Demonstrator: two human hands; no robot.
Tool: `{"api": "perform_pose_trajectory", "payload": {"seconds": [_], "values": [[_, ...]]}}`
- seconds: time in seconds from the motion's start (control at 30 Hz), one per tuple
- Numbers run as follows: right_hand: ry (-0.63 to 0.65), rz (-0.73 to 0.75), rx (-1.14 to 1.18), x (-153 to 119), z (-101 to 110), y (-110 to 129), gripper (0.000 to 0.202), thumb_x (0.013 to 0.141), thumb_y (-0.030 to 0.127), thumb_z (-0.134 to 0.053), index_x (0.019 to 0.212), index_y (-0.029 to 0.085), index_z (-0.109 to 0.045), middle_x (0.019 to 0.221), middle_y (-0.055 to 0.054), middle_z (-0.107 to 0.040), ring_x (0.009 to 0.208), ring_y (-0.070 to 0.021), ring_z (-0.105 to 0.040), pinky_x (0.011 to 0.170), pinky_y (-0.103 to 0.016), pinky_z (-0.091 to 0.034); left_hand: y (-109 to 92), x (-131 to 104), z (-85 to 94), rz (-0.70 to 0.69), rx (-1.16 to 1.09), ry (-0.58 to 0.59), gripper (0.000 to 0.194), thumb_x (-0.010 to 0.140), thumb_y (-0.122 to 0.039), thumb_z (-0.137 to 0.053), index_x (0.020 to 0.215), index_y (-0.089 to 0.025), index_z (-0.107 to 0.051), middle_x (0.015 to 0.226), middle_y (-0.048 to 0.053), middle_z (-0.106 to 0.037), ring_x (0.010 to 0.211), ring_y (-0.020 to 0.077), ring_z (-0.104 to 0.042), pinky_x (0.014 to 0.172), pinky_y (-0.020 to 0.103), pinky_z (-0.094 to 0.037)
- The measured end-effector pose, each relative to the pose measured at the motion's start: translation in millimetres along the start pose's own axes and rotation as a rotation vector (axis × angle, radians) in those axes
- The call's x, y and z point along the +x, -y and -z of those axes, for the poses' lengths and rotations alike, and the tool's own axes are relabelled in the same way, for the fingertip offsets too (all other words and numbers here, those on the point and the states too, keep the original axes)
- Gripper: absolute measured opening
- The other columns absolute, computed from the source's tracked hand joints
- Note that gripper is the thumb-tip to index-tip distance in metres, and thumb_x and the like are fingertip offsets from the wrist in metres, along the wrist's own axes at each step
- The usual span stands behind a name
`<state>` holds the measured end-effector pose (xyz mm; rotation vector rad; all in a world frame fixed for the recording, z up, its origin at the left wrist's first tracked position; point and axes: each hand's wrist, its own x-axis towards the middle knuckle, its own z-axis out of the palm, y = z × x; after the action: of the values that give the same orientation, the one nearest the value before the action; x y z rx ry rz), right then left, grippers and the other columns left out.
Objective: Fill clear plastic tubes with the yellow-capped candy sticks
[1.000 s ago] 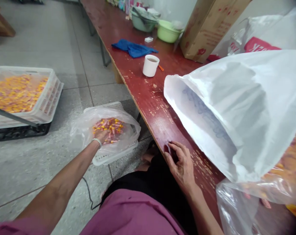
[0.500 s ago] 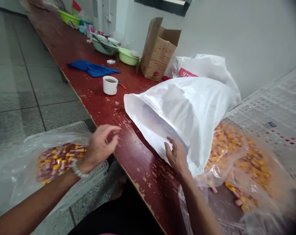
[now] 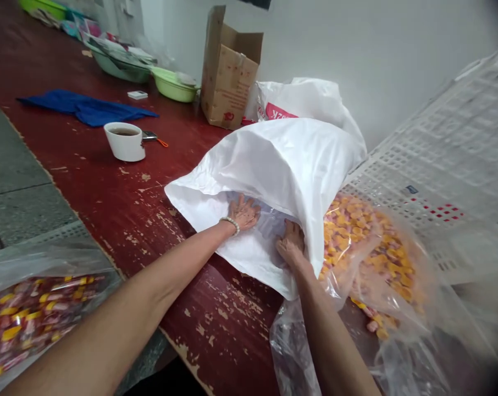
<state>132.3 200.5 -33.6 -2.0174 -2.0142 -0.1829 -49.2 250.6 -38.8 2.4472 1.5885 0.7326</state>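
A large white sack lies on the red table with its mouth gaping toward me. Just inside the mouth is my left hand, wearing a bead bracelet, its fingers spread against the inner lining. My right hand is also in the opening, near the right side, its fingertips partly hidden within; I cannot make out whether they grip anything. Bluish clear plastic shows inside the sack between the two hands. To the right, a clear plastic bag holds many small yellow-capped pieces, some loose at its opening.
The worn red table runs to the far left. On it are a white cup of dark liquid, a blue cloth, a green basin and a cardboard box. A white crate stands at right. Bagged yellow-capped tubes are lower left.
My left hand has moved right, from the table's edge into the sack's mouth. My right hand reaches deeper, and the mouth gapes wider. The view has shifted right.
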Motion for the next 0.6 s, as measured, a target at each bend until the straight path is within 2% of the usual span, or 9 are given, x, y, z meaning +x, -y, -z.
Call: {"api": "perform_pose_trajectory", "payload": {"seconds": [0.1, 0.23, 0.37, 0.43, 0.53, 0.6], "values": [[0.023, 0.019, -0.077, -6, -2, 5, 0.053, 0.074, 0.018, -0.048, 0.126, 0.013, -0.042, 0.116, -0.014, -0.054, 0.104, -0.0264, -0.051, 0.09, -0.036, -0.04, 1, -16, -5.9, -0.038, 0.022, 0.025, 0.033, 0.086, -0.034, -0.039, 0.104, -0.017, -0.06, 0.134, 0.013, -0.044, 0.118, 0.0369, -0.033, 0.088, 0.056, -0.033], [0.094, 0.068, -0.206, -23, 3, 15, 0.043, 0.078, 0.014, -0.044, 0.121, 0.014, -0.044, 0.108, -0.015, -0.054, 0.1, -0.0264, -0.051, 0.083, -0.037, -0.042, 5, -44, -2.7, -0.101, 0.036, 0.04, 0.033, 0.089, -0.034, -0.036, 0.107, -0.017, -0.058, 0.135, 0.011, -0.044, 0.119, 0.0314, -0.035, 0.094, 0.05, -0.034], [0.241, 0.102, -0.161, -47, 13, 27, 0.042, 0.077, 0.011, -0.045, 0.118, 0.013, -0.046, 0.109, -0.016, -0.053, 0.1, -0.0279, -0.05, 0.08, -0.039, -0.042, 4, -72, 5.9, -0.135, 0.043, 0.057, 0.033, 0.089, -0.033, -0.038, 0.112, -0.015, -0.054, 0.135, 0.011, -0.045, 0.124, 0.031, -0.033, 0.1, 0.047, -0.032], [0.276, 0.105, -0.121, -57, 17, 31, 0.042, 0.076, 0.012, -0.047, 0.118, 0.013, -0.046, 0.112, -0.015, -0.053, 0.101, -0.0282, -0.05, 0.08, -0.038, -0.042, 3, -85, 12.3, -0.159, 0.058, 0.082, 0.034, 0.087, -0.034, -0.043, 0.113, -0.014, -0.053, 0.135, 0.011, -0.044, 0.125, 0.0311, -0.032, 0.101, 0.046, -0.032], [0.282, 0.083, -0.085, -67, 23, 32, 0.035, 0.073, 0.013, -0.05, 0.108, 0.013, -0.052, 0.105, -0.013, -0.057, 0.097, -0.0254, -0.053, 0.079, -0.034, -0.042, 1, -102, 22.3, -0.197, 0.103, 0.122, 0.036, 0.085, -0.036, -0.047, 0.115, -0.016, -0.049, 0.136, 0.012, -0.043, 0.127, 0.0316, -0.031, 0.101, 0.051, -0.031], [0.27, 0.007, -0.077, -69, 30, 29, 0.029, 0.075, 0.013, -0.046, 0.103, 0.012, -0.053, 0.094, -0.013, -0.06, 0.088, -0.0237, -0.056, 0.073, -0.032, -0.042, -2, -110, 27.2, -0.189, 0.149, 0.145, 0.038, 0.085, -0.036, -0.046, 0.117, -0.017, -0.048, 0.137, 0.012, -0.042, 0.127, 0.0335, -0.031, 0.099, 0.058, -0.028]]}}
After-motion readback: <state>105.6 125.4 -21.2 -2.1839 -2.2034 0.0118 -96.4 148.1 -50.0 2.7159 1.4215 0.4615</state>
